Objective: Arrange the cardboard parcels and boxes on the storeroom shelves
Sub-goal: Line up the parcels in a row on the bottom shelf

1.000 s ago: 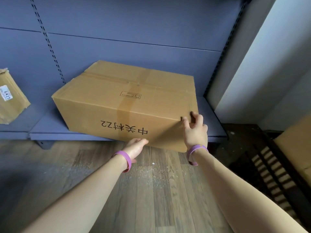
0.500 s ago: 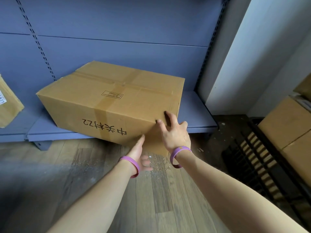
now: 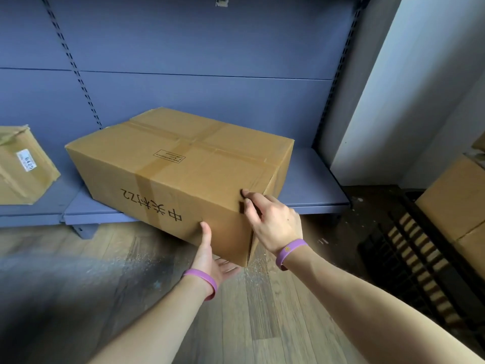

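A large taped cardboard box with black characters on its front lies skewed on the low blue shelf, its near right corner hanging out over the floor. My left hand is under that overhanging corner, palm up, thumb against the front face. My right hand rests on the box's near right edge, fingers curled over the top corner.
A smaller labelled cardboard box sits on the shelf at the far left. More cardboard boxes stand at the right on a black slatted pallet. A white wall borders the shelf's right end. Wooden floor lies below.
The box's near right corner has swung further out from the shelf. My left hand slid from the front face to under the corner. The view has shifted.
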### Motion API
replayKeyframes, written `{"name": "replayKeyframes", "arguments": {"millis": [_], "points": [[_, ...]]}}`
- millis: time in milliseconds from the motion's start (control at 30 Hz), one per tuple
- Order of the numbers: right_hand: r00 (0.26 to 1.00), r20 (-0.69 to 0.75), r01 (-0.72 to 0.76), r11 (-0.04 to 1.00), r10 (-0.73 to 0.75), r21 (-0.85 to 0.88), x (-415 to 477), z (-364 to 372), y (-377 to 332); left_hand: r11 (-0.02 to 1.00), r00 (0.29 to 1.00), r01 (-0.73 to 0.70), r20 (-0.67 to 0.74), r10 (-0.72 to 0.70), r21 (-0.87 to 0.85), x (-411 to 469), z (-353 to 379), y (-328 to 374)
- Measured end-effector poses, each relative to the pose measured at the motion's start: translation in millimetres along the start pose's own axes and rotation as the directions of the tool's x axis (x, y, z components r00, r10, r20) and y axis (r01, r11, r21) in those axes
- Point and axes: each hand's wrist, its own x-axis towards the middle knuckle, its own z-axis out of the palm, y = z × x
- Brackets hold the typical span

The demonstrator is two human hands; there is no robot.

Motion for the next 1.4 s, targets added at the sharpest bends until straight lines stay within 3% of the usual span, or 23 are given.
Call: {"name": "replayKeyframes", "arguments": {"millis": [200, 433, 533, 700, 800, 933, 1133, 1400], "points": [[0.933, -0.247, 0.288, 0.955, -0.261, 0.077, 6, 10, -22, 0.997, 0.999, -0.039, -0.027, 0.038, -0.060, -26, -17, 21], [0.754, -0.557, 0.465, 0.882, -0.348, 0.078, 34, 9, -74, 0.999, 0.999, -0.003, 0.034, 0.005, -0.049, -67, -15, 52], [0.742, -0.604, 0.463, 0.873, -0.289, 0.151, 36, 6, -97, 1.000, 0.999, 0.018, 0.036, -0.017, -0.019, -86, -19, 55], [0.730, -0.569, 0.576, 0.789, -0.379, 0.214, 21, 1, -124, 0.998, 0.995, 0.062, 0.072, -0.064, 0.029, -111, -39, 60], [0.735, -0.549, 0.538, 0.835, -0.399, 0.113, 16, 9, -132, 0.996, 0.992, 0.087, 0.088, -0.087, 0.005, -102, -48, 68], [0.763, -0.566, 0.427, 0.901, -0.311, 0.081, 19, 14, -153, 0.996, 0.987, 0.085, 0.134, -0.087, 0.018, -99, -59, 88], [0.729, -0.622, 0.389, 0.921, -0.285, 0.034, 9, 25, -191, 0.987, 0.966, 0.144, 0.207, -0.156, 0.070, -112, -79, 112], [0.715, -0.650, 0.304, 0.952, -0.256, -0.041, -6, 47, -219, 0.975, 0.992, 0.049, 0.104, -0.074, 0.218, -106, -108, 129]]}}
